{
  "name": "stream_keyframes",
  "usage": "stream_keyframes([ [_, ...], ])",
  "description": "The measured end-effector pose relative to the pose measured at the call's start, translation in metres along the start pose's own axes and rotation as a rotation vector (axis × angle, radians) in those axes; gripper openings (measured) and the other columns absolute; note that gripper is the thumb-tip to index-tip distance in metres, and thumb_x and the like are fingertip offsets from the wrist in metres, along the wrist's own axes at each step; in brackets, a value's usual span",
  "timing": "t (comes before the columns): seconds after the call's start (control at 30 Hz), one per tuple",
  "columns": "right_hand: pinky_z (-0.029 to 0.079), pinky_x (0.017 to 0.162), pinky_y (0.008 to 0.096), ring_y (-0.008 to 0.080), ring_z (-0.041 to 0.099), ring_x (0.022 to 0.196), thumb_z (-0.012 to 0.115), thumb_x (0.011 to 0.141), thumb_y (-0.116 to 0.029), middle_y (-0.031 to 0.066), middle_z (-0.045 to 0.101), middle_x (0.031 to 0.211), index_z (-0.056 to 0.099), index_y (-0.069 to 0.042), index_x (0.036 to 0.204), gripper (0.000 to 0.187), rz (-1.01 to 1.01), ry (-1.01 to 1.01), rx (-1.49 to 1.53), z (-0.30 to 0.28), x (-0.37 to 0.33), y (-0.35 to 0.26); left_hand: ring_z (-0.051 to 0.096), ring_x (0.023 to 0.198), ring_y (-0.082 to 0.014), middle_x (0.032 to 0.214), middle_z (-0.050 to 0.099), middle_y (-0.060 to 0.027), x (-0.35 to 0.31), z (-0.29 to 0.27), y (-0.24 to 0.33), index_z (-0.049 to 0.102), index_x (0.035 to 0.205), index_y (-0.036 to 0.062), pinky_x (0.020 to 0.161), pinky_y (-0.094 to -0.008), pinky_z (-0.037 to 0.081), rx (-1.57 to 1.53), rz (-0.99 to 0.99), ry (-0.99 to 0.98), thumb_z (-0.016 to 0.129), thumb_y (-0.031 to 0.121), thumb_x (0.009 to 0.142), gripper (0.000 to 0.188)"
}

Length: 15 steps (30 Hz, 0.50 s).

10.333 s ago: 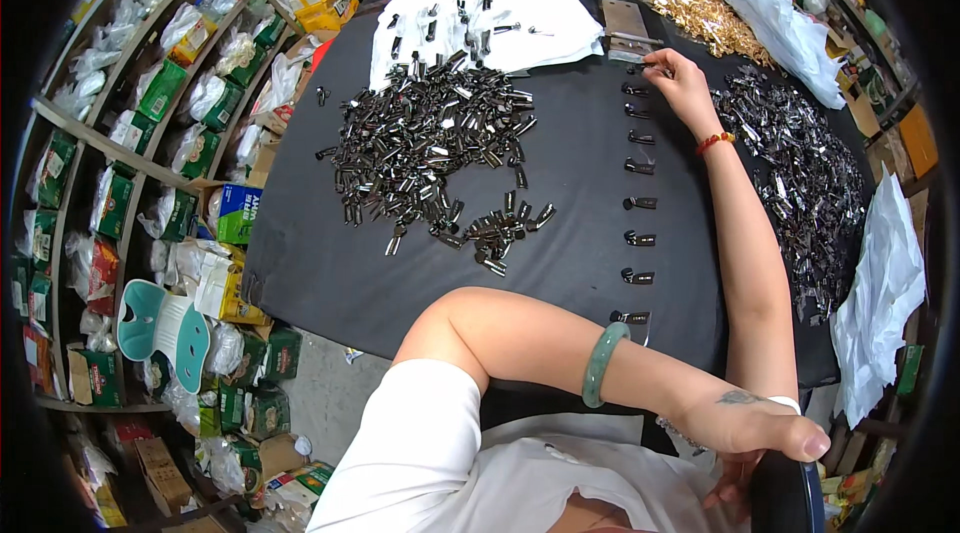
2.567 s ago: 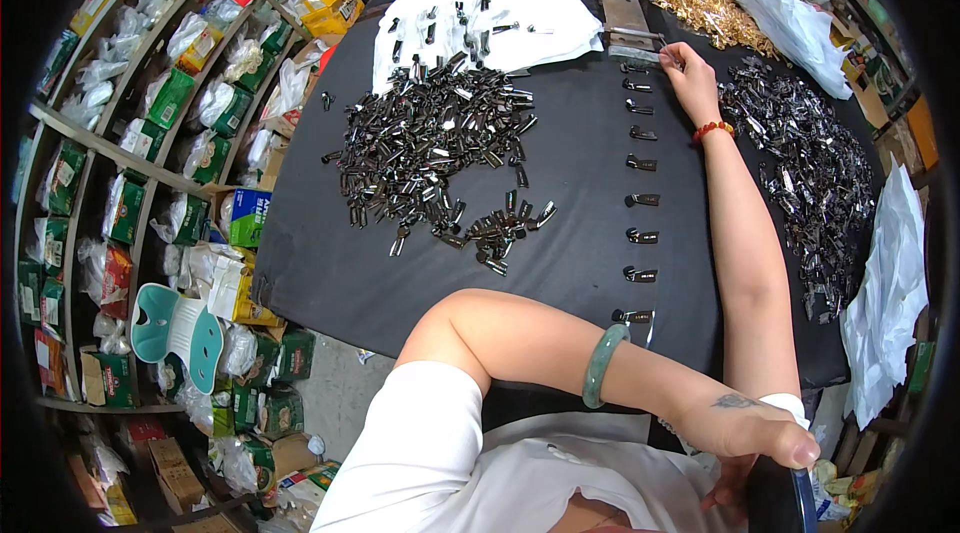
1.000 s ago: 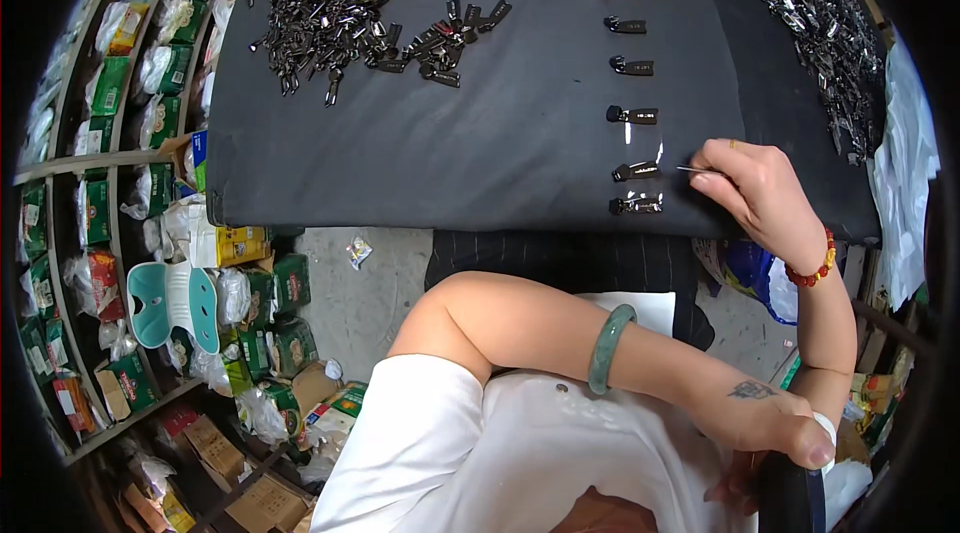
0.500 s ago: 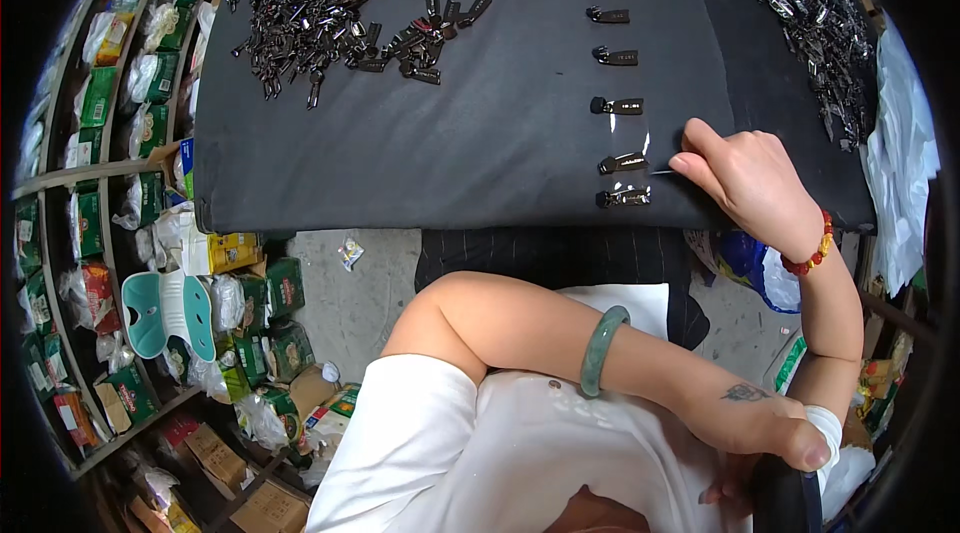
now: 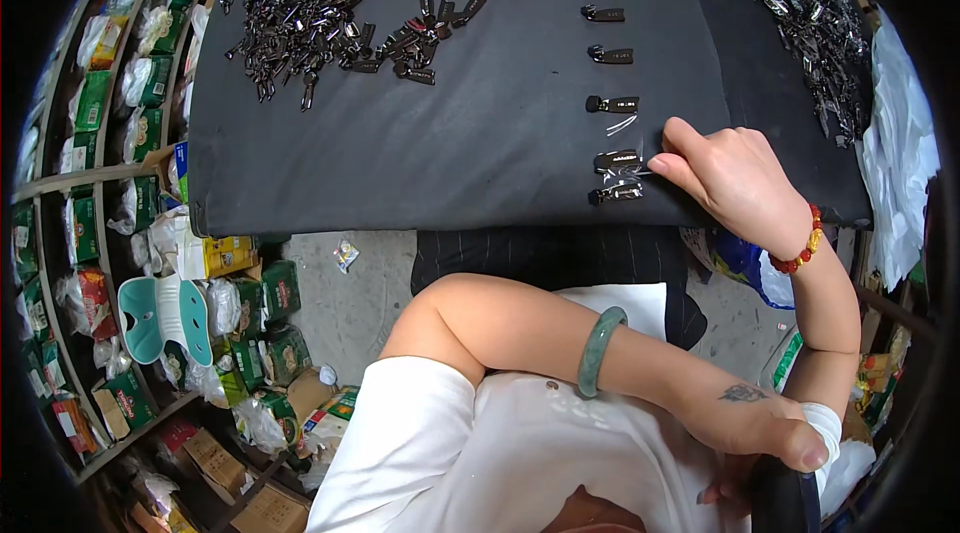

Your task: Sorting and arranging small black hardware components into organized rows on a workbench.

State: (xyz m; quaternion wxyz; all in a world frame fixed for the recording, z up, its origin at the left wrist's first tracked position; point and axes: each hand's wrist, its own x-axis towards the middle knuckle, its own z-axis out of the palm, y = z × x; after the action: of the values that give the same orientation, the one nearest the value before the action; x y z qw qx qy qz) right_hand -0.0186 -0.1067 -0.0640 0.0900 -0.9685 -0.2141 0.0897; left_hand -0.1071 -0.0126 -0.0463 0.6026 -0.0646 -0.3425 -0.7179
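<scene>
My right hand is closed in a pinch at the right of a column of black zipper pulls. From its fingertips a thin metal tip reaches a piece of clear film by the two nearest pulls. The tool's body is hidden in the hand. A loose strip of film lies just above them. My left arm, with a green bangle, crosses my body. My left hand rests by the right sleeve, beside a dark object; most of its fingers are hidden.
A big heap of dark zipper pulls covers the far left of the black-covered table. Another shiny dark pile lies far right, beside a pale plastic sheet. Shelves of packages and a teal-and-white plastic item stand left.
My right hand has shifted slightly left, bringing the thin tip onto the film by the near pulls. A film strip there has changed shape and place. The left hand stays put.
</scene>
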Motion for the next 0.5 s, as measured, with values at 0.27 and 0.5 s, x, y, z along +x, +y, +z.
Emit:
stream_keyframes([
  [0.27,0.041,0.044,0.0288,0.0258,0.054,0.042,0.044,0.092,-0.036,0.0114,0.055,0.052,0.051,-0.003,0.079,0.036,0.028,-0.05,-0.047,-0.0053,-0.0058,0.009,0.046,0.065,-0.0143,0.078,0.053,-0.0066,-0.0021,-0.0007,0.0025,0.055,0.093,0.0006,0.059,-0.0238,0.042,-0.016,-0.037,-0.073,0.035,0.028,0.093,0.034],
  [0.5,0.041,0.043,0.0288,0.0259,0.054,0.042,0.044,0.092,-0.037,0.0114,0.054,0.051,0.051,-0.003,0.078,0.037,0.036,-0.026,-0.02,-0.0025,-0.0033,0.0023,0.046,0.064,-0.0144,0.078,0.053,-0.0067,-0.0035,0.002,0.0038,0.055,0.093,0.0009,0.059,-0.0239,0.042,-0.035,-0.057,-0.084,0.035,0.029,0.093,0.035],
])
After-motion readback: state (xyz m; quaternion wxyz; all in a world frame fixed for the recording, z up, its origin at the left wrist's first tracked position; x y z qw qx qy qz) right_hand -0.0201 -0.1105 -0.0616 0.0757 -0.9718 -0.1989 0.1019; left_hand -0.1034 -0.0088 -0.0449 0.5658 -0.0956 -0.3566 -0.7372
